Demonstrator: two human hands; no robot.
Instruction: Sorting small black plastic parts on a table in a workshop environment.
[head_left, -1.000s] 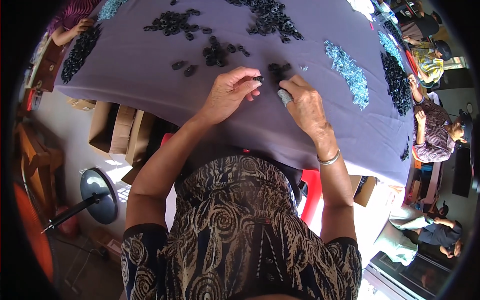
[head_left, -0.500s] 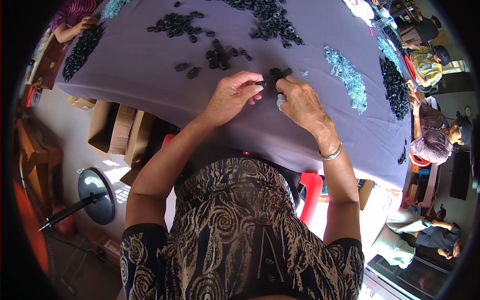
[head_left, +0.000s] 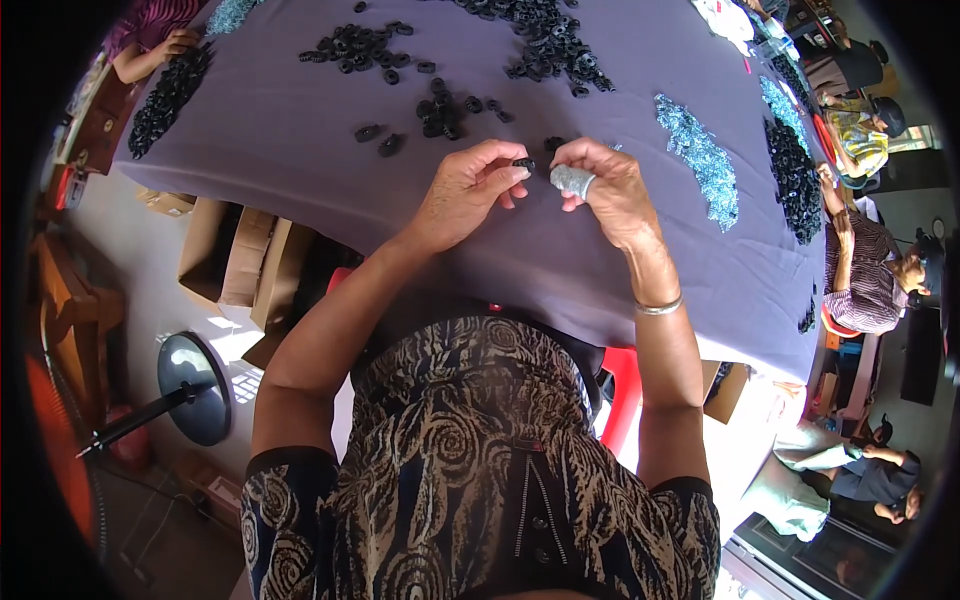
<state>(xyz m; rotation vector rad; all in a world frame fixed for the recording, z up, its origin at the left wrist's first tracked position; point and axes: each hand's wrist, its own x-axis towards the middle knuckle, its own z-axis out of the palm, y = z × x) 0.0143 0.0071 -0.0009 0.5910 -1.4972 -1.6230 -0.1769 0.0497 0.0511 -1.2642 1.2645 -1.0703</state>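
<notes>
Over the near part of the cloth-covered table, my left hand (head_left: pixel 464 192) pinches a small black ring-shaped part (head_left: pixel 523 164) between thumb and fingers. Just to its right, my right hand (head_left: pixel 618 192) has its thumb and fingertips closed together; anything between them is hidden or too small to name. A silvery-grey cover (head_left: pixel 572 180) wraps the right thumb. Beyond the fingertips lie a few black pieces (head_left: pixel 553 144), partly hidden by the right hand. A small heap of black ring-shaped parts (head_left: pixel 437 115) sits past my left hand, with two loose ones nearer.
Larger black heaps (head_left: pixel 560 55) spread over the far cloth (head_left: pixel 280 120). Small shiny clear-blue pieces (head_left: pixel 700 165) lie to the right. Another person's hand (head_left: pixel 178 42) rests by a black pile at far left; several people sit at right. Cardboard boxes (head_left: pixel 247 258) stand below the left edge.
My right hand has lifted back from the black pieces and turned, bringing its covered thumb toward the left hand. The left hand keeps its hold on the black part, nearly still.
</notes>
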